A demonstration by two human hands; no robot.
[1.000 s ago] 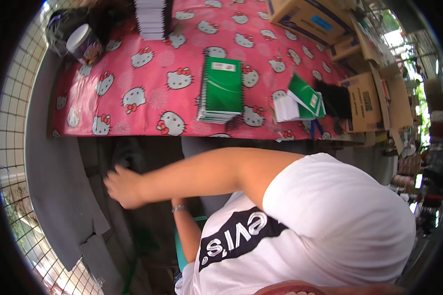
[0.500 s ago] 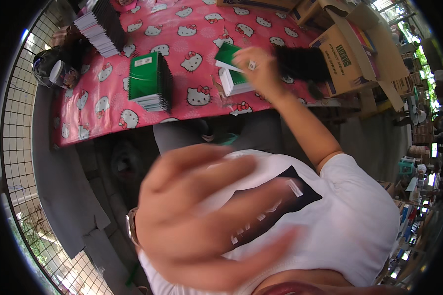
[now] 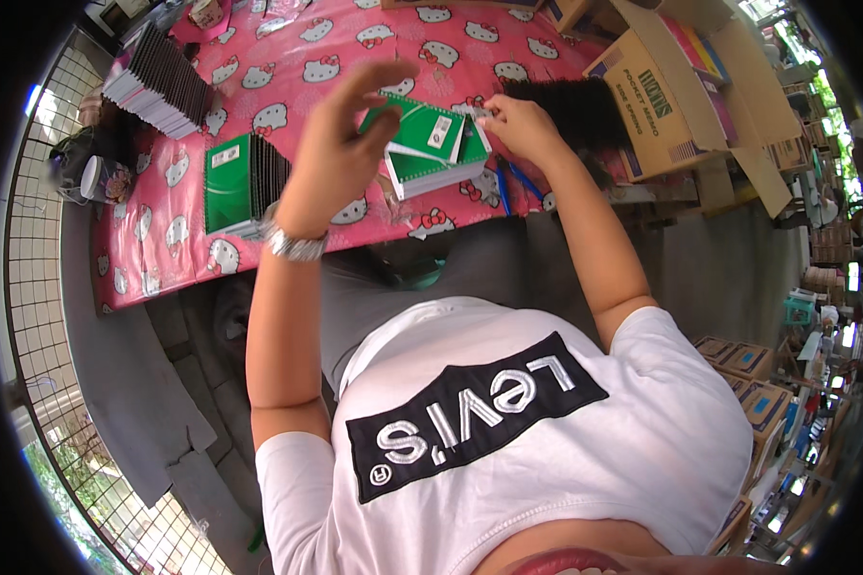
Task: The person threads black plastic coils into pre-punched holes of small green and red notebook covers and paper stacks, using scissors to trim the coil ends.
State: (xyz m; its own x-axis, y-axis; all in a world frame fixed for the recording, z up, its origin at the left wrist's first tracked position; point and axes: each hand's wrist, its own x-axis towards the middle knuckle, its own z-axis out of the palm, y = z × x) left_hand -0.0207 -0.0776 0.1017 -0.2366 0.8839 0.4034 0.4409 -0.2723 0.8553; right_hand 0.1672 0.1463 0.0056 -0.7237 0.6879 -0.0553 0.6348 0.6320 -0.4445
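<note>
A green-covered notebook [image 3: 430, 127] lies askew on a short stack of similar notebooks [image 3: 438, 179] with white page edges. My left hand [image 3: 340, 149], with a metal watch at the wrist, is raised at its left side. Thumb and fingers are apart, and the thumb overlaps the notebook's edge. At the stack's right corner, my right hand [image 3: 523, 126] has its fingertips pinched together. A small pale bit shows at them, too small to name. Blue-handled pliers [image 3: 510, 186] lie just right of the stack.
Left on the pink patterned tablecloth [image 3: 177, 206] stand green notebooks [image 3: 230, 182] and a taller dark-covered stack [image 3: 161, 84]. A heap of black, bristly-looking pieces [image 3: 568, 113] lies beside an open cardboard box [image 3: 647, 105] at right. A white cup [image 3: 93, 178] sits at the left edge.
My left hand, blurred close to the view before, is now down beside the notebooks. My right hand has shifted to the stack's right corner. The top notebook now lies turned on the stack.
</note>
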